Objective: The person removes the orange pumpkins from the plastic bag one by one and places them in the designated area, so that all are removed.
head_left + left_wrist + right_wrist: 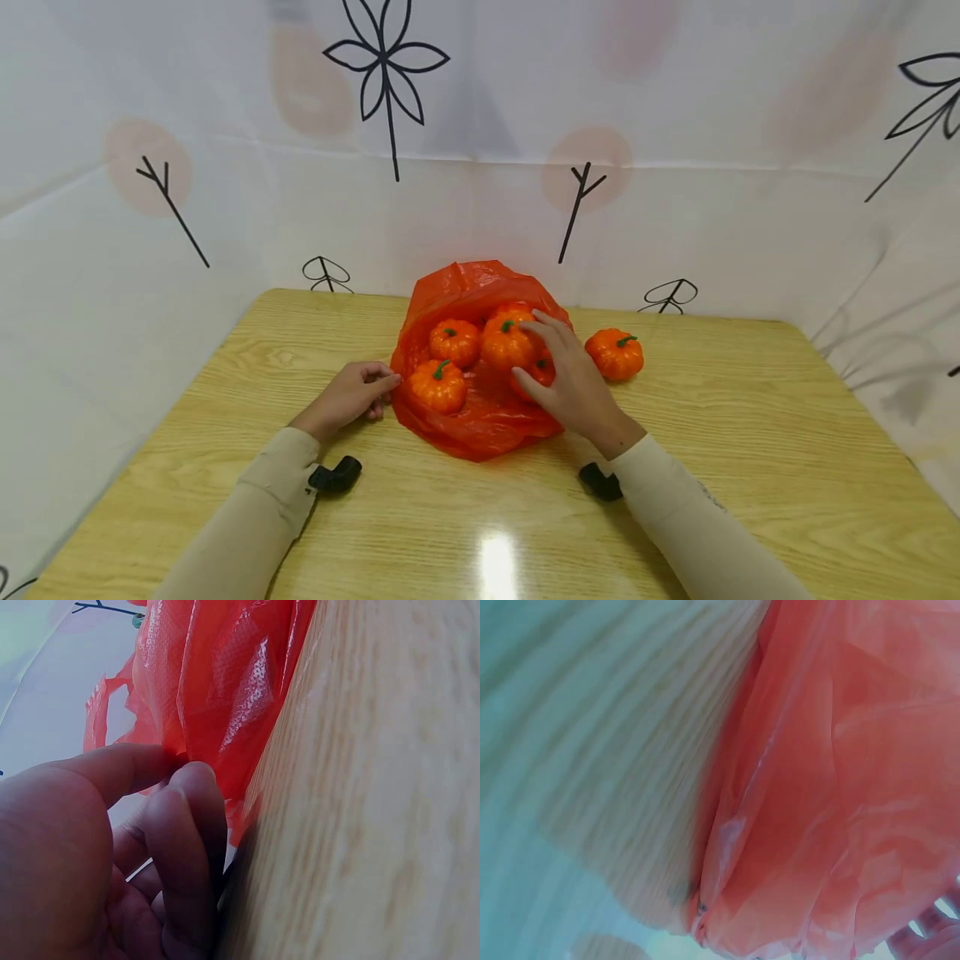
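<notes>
A red plastic bag (480,442) lies with its mouth spread wide, several small orange pumpkins inside. My left hand (356,396) pinches the bag's left edge between thumb and fingers; the left wrist view shows the fingertips on the thin red plastic (232,690). Over the bag's right side, my right hand (577,383) holds a small pumpkin (504,343) by its right side, fingers above and thumb below. Two pumpkins, an upper one (454,343) and a lower one (437,390), sit at the left inside. Red plastic hides most of the right fingers (930,941) in the right wrist view.
Another small pumpkin (615,354) with a green stem sits on the wooden table (450,533), right of the bag. A white cloth (480,217) with black plant drawings hangs behind the table's back edge. Dark wrist mounts stick out from both sleeves.
</notes>
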### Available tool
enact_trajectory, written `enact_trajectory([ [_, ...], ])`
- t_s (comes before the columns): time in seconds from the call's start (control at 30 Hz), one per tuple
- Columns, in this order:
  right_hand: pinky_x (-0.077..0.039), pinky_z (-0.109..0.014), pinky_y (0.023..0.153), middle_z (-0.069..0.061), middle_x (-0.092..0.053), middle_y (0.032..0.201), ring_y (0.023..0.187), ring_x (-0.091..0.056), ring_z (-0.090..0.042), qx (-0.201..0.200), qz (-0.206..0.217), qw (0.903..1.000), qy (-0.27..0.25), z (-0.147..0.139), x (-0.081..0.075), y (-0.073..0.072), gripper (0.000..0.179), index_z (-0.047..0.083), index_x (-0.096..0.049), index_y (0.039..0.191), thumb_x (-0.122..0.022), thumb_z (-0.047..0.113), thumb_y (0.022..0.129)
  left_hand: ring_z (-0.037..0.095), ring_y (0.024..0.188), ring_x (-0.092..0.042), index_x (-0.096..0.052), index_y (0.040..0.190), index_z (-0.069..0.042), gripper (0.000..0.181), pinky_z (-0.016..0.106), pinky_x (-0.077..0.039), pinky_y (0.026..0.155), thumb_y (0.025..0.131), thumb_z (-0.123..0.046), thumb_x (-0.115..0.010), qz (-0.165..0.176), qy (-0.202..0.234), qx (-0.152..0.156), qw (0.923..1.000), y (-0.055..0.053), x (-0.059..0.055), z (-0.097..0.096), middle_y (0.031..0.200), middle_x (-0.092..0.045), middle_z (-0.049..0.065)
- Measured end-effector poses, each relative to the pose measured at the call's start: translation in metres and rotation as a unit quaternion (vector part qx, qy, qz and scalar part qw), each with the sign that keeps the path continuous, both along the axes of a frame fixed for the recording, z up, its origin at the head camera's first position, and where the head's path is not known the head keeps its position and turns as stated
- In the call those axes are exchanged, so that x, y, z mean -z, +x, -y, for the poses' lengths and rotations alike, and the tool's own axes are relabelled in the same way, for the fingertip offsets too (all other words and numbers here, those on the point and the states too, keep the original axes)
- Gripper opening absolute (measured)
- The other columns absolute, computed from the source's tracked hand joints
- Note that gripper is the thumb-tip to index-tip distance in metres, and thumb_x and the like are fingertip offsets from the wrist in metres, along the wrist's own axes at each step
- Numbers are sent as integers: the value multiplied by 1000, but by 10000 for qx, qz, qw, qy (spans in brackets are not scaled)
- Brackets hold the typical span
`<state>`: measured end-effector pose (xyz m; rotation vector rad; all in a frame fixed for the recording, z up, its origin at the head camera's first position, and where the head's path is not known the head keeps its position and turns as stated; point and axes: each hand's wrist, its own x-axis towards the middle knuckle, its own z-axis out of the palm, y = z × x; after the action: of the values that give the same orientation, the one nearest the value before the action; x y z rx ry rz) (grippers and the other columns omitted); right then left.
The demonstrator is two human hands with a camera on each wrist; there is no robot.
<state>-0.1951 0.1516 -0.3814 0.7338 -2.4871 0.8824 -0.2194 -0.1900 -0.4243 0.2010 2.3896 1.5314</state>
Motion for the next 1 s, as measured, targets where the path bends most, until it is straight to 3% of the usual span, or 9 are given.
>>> enact_trajectory([
  [0.27,-45,-55,108,-14,-39,155,140,-42,-37,39,-34,10000,42,-8,-2,3,63,10,-45,143,-76,24,90,14,57,-54,-65,101,-5,27,25,-51,56,102,-31,-60,0,-54,-6,10000,1,0,1,80,-58,5],
  [0.53,-49,-56,103,-17,-40,153,135,-47,-40,179,-323,9993,76,-24,-3,5,66,9,-45,143,-78,19,87,14,56,-54,-65,100,-5,27,25,-52,56,102,-31,-60,22,35,2,10000,0,0,0,79,-58,5],
  [0.8,-58,-51,88,-13,-39,155,129,-51,-38,309,-505,9981,164,-40,-5,12,66,10,-46,143,-79,20,87,13,56,-54,-64,100,-3,27,24,-51,55,102,-30,-60,-30,50,13,10000,0,1,1,79,-58,5],
  [1.0,-55,-53,93,-16,-40,153,132,-50,-39,340,-699,9970,67,-51,-7,15,68,8,-46,143,-80,15,84,14,56,-54,-64,100,-4,27,25,-52,56,102,-30,-60,-42,17,7,10000,0,0,1,80,-58,5],
])
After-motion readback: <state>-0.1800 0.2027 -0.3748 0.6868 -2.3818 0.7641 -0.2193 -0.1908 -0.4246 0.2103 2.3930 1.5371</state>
